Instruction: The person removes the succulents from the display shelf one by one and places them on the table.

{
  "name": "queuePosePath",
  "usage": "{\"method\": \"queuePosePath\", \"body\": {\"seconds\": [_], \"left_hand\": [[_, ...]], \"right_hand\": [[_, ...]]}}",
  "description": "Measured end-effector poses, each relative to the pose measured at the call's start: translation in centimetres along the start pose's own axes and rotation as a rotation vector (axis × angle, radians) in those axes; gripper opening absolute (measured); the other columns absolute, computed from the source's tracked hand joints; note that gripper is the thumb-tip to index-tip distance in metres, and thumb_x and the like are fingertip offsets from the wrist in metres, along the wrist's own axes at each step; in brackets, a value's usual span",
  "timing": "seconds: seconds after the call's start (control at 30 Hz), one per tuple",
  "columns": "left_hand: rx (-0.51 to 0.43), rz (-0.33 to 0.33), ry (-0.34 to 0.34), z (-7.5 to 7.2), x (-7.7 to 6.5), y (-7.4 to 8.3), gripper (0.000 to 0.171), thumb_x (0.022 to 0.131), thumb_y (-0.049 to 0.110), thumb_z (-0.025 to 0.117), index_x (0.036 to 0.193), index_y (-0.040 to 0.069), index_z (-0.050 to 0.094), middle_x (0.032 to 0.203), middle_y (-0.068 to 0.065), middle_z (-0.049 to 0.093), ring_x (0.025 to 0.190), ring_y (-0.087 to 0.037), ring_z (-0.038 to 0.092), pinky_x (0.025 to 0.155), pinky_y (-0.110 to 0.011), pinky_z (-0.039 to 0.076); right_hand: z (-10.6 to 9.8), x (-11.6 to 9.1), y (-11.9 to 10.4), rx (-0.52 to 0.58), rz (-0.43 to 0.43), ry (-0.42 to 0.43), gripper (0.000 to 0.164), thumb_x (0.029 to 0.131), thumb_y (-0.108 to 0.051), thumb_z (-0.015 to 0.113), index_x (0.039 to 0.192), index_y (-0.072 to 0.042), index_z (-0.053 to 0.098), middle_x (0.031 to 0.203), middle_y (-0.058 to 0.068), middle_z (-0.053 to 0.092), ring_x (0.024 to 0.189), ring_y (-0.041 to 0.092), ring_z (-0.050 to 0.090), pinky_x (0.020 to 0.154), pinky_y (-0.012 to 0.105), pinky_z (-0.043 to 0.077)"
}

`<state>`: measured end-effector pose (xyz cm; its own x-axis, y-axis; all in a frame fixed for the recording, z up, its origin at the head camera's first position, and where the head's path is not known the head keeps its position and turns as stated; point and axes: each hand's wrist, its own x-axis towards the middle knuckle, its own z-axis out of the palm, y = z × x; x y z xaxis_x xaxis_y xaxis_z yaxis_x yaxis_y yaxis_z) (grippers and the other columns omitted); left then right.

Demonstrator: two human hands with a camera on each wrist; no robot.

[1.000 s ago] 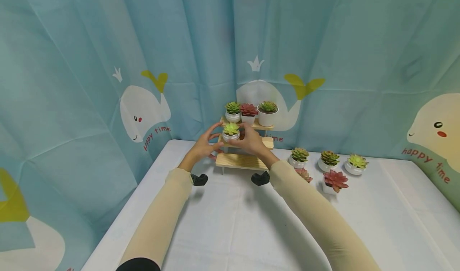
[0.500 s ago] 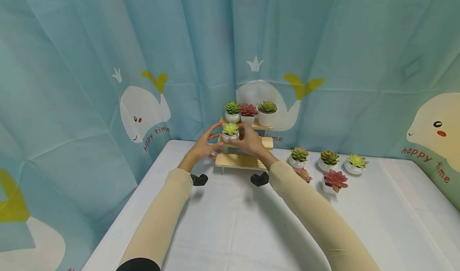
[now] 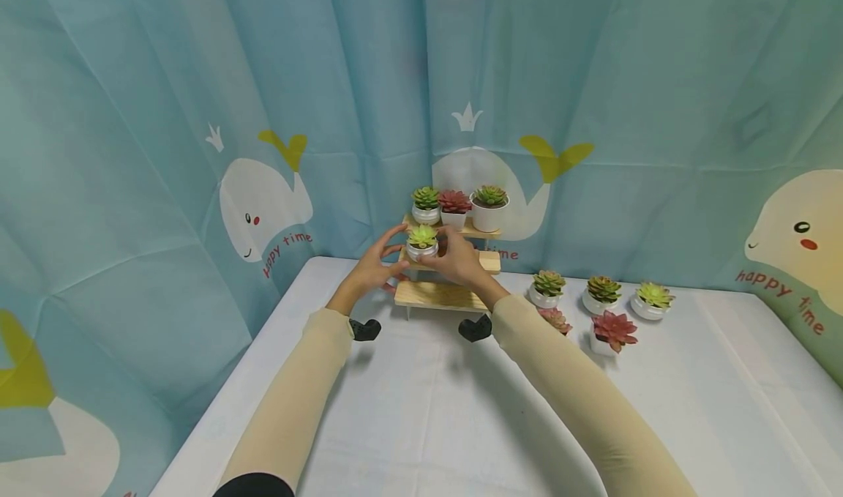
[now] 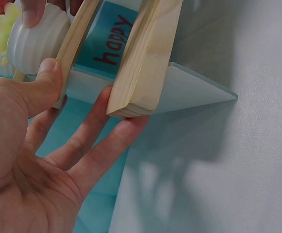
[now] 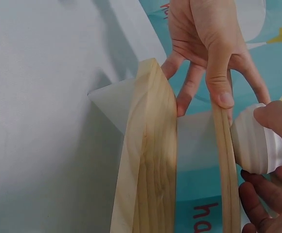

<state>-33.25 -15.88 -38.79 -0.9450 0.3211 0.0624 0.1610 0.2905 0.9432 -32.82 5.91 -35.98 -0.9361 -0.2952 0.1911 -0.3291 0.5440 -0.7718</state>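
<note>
A light-green succulent in a white ribbed pot (image 3: 421, 242) stands at the left end of the middle step of a wooden three-step plant stand (image 3: 437, 296). My right hand (image 3: 459, 259) pinches this pot between thumb and fingers; the right wrist view shows the pot's base (image 5: 245, 141) against the board. My left hand (image 3: 370, 270) holds the stand's left end. In the left wrist view its thumb (image 4: 48, 80) presses the middle board's front edge, while other fingertips touch the end of the lowest board (image 4: 141, 63).
On the top step stand a green succulent (image 3: 426, 204), a red succulent (image 3: 454, 208) and a larger white-potted succulent (image 3: 489, 208). To the right on the white table (image 3: 421, 424) are several more, including a red one (image 3: 614, 332). A blue whale-print curtain (image 3: 369, 80) hangs behind.
</note>
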Motion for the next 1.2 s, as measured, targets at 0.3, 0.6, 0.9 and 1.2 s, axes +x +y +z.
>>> {"method": "queuePosePath", "body": {"seconds": [0.3,0.6,0.9,1.2], "left_hand": [[0.009,-0.006,0.008,0.0,-0.1,-0.2,0.078,0.102,0.014,0.066,0.161,0.045,0.026,0.165,-0.018,0.031,0.088,-0.036,0.074,0.071,-0.067,0.057],[0.013,0.013,0.001,0.0,-0.2,-0.4,0.079,0.102,0.014,0.066,0.163,0.041,0.025,0.164,-0.020,0.031,0.109,-0.049,0.067,0.070,-0.067,0.057],[0.014,0.013,0.007,-0.1,-0.2,-0.3,0.078,0.102,0.018,0.067,0.163,0.042,0.024,0.164,-0.017,0.033,0.127,-0.046,0.059,0.070,-0.067,0.057],[0.003,0.005,0.007,0.0,0.0,-0.1,0.078,0.101,0.017,0.067,0.162,0.044,0.025,0.164,-0.016,0.034,0.117,-0.050,0.063,0.072,-0.068,0.056]], "right_hand": [[-0.5,-0.2,0.5,0.011,-0.040,-0.006,0.060,0.092,-0.027,0.080,0.137,0.001,0.052,0.126,0.020,0.065,0.116,0.032,0.064,0.096,0.046,0.054],[-2.3,-1.0,0.2,0.007,-0.095,-0.033,0.062,0.090,-0.025,0.081,0.139,0.002,0.053,0.131,0.021,0.062,0.118,0.034,0.064,0.095,0.047,0.055],[-3.9,-1.7,-1.5,-0.014,-0.101,-0.028,0.072,0.089,-0.031,0.081,0.147,-0.002,0.049,0.140,0.018,0.057,0.116,0.035,0.064,0.095,0.049,0.055],[-4.6,-2.1,-1.7,-0.006,-0.102,-0.050,0.069,0.089,-0.027,0.082,0.145,-0.002,0.051,0.138,0.018,0.058,0.111,0.037,0.065,0.093,0.048,0.055]]}}
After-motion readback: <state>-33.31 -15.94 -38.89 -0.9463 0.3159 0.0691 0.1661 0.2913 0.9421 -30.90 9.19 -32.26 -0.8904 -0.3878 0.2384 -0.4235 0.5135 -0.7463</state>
